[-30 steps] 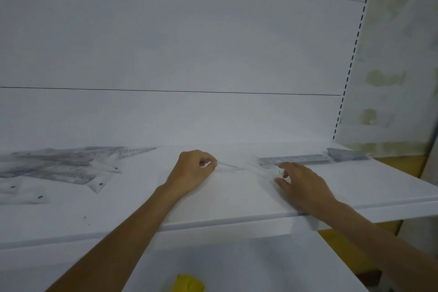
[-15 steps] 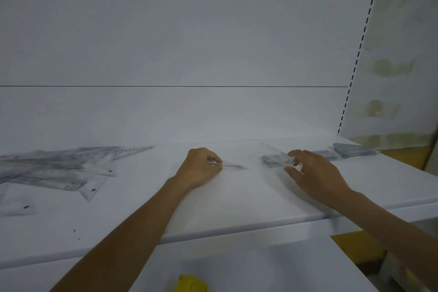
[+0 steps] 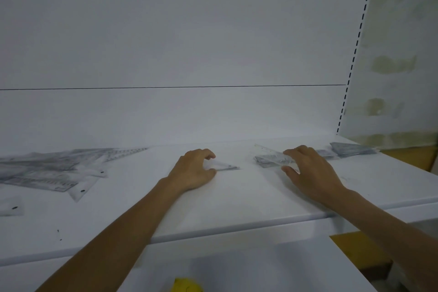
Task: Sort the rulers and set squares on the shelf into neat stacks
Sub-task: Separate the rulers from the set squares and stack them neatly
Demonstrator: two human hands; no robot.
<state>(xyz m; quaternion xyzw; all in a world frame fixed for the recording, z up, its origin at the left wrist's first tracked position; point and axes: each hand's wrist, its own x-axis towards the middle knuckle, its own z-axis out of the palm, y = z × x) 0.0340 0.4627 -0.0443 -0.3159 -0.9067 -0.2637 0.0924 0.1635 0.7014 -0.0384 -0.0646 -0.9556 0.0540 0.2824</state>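
On the white shelf [image 3: 237, 201], my left hand [image 3: 194, 170] holds a small clear set square [image 3: 225, 165] lying flat at mid shelf, fingers curled over its left end. My right hand [image 3: 310, 173] pinches a clear ruler [image 3: 272, 153] over a stack of rulers [image 3: 267, 160] to the right, its left end tilted up. A stack of set squares [image 3: 350, 149] lies at the far right. A jumbled pile of clear rulers and set squares [image 3: 52, 168] covers the shelf's left side.
The white back panel [image 3: 189, 42] rises right behind the shelf. A slotted upright [image 3: 353, 54] marks the right end. A lower shelf [image 3: 237, 268] carries a yellow object [image 3: 187, 285]. A loose clear piece [image 3: 11, 206] lies at the far left.
My right hand has carried the clear ruler to the right, onto the stack of rulers. My left hand has kept the small set square, its fingers opening a little.
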